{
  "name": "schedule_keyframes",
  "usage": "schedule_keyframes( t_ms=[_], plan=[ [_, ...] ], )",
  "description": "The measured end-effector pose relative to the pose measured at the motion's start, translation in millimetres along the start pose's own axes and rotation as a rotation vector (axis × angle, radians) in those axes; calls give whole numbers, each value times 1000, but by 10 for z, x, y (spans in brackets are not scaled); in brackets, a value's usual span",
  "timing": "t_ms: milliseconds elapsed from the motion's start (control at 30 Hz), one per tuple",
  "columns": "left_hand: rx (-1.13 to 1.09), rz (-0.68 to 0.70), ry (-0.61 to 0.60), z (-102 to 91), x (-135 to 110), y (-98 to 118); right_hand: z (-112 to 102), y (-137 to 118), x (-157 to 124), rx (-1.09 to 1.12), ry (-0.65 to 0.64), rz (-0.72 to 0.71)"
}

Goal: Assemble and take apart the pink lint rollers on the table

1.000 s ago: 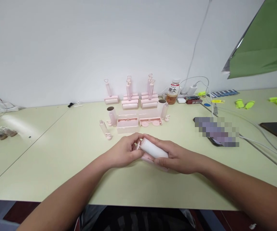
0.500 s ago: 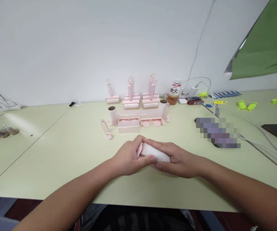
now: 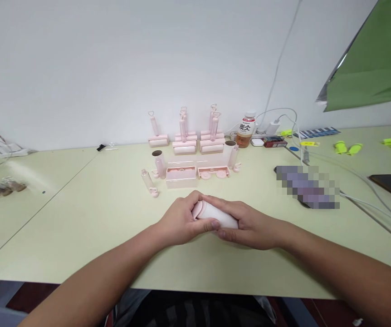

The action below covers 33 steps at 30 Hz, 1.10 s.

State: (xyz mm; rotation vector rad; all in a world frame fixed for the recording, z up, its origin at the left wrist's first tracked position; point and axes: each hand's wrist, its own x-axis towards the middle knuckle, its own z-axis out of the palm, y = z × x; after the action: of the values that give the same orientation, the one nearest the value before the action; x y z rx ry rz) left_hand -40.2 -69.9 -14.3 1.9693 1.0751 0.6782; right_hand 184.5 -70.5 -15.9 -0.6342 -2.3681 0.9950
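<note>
Located between 2 hands, on or above the near tabletop [image 3: 80, 218] (contact hidden): smooth, matte white cylinder [image 3: 220, 213], set obliquely, with rounded pink end piece [image 3: 198, 209]. Held in a closed grip by left hand [image 3: 179, 223] around the pink end, by right hand [image 3: 255, 225] along the body. Recommended, in judgement: align squarely, press evenly, avoid thumb dents. Noted beyond: glossy, open-topped pink box [image 3: 181, 181]; upright roll [image 3: 156, 157], brown inside.

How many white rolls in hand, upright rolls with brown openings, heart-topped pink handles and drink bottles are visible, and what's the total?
White roll held by the left hand and right hand: 1
Upright rolls with brown openings: 2
Heart-topped pink handles, visible: 5
Drink bottle: 1
Total: 9
</note>
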Motion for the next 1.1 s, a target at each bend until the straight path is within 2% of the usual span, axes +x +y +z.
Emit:
schedule_keyframes(
  t_ms=[200,367,433,533,600,633,667,767,833,933,1000,1100],
  plan=[
    [-69,10,16,0,58,-74,12,94,1,-104,95,154],
    [133,-41,71,-48,92,-108,-41,141,23,-175,201,357],
    [278,-74,184,-159,93,-83,-98,165,34,-194,213,400],
    [478,-141,505,-465,68,-23,-194,227,41,-251,227,505],
    [567,-252,699,-711,44,3,-248,275,41,-287,236,580],
    [600,-323,739,-824,34,4,-269,297,40,-302,243,602],
    [623,-410,731,-922,27,-5,-286,317,39,-318,252,614],
    [643,-613,587,-1085,35,-77,-314,366,34,-354,283,618],
    [639,-658,507,-1103,59,-141,-318,393,30,-367,296,609],
    [615,-646,456,-1094,81,-204,-315,419,26,-393,301,588],
    [578,-616,479,-1112,70,-205,-317,418,26,-413,308,586],
    [486,-503,682,-1176,26,-161,-335,374,29,-461,365,597]
  ],
)
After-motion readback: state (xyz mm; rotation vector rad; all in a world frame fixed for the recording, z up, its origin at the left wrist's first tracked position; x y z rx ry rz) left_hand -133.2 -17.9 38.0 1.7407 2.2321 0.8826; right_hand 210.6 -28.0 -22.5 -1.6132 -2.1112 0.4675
